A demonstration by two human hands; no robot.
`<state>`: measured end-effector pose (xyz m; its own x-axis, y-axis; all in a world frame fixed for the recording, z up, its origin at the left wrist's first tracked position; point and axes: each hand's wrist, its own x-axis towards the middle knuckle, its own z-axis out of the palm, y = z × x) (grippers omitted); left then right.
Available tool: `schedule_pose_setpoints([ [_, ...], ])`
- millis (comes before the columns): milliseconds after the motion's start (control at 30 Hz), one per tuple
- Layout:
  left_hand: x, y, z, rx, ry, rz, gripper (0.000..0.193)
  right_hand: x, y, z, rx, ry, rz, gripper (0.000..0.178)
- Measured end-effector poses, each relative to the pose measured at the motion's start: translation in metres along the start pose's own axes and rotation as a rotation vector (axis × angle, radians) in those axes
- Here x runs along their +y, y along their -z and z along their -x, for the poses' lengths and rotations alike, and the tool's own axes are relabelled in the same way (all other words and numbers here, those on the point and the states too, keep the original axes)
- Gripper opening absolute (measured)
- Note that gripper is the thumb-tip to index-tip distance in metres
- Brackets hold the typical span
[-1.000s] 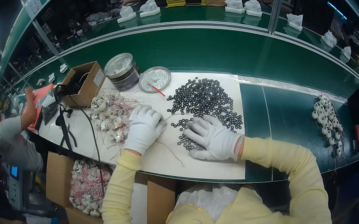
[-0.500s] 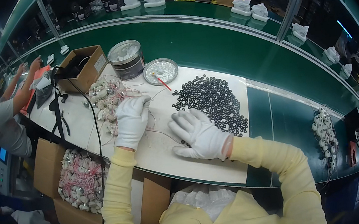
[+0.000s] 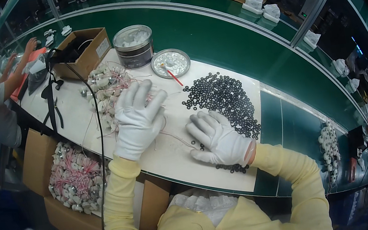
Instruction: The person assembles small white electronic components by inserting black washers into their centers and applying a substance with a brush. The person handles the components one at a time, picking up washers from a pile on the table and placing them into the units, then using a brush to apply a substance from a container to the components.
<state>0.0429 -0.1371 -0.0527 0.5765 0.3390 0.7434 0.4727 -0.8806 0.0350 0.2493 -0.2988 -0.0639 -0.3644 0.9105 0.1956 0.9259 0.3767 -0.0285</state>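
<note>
My left hand (image 3: 137,119), in a white glove, lies open with spread fingers on a tangle of small white parts with pink wires (image 3: 107,87) on the white work mat (image 3: 77,119). My right hand (image 3: 217,137), also gloved, rests flat on the mat with fingers apart, touching a few loose black rings. A broad heap of black rings (image 3: 226,98) spreads just beyond its fingertips. A thin wire runs across the mat between the two hands. Neither hand visibly grips anything.
Behind the heap stand a round tin (image 3: 133,46) and a shallow metal dish with a red stick (image 3: 171,63). A cardboard box (image 3: 80,52) is at the far left; another box of wired parts (image 3: 73,175) sits below the table edge. A co-worker's arm (image 3: 12,79) reaches in at left.
Both hands have spread flatter on the mat, the left one sliding onto the wired parts. The view has tilted closer over the table.
</note>
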Motion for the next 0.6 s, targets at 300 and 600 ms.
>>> schedule_pose_setpoints([
  [300, 0.021, 0.015, 0.044, -0.316, -0.051, 0.199, 0.024, -0.009, 0.004, 0.018, -0.062, 0.010, -0.060, 0.075],
  [600, 0.011, 0.019, 0.064, -0.286, 0.030, 0.235, 0.022, 0.000, 0.012, 0.008, -0.036, 0.010, -0.063, 0.075],
])
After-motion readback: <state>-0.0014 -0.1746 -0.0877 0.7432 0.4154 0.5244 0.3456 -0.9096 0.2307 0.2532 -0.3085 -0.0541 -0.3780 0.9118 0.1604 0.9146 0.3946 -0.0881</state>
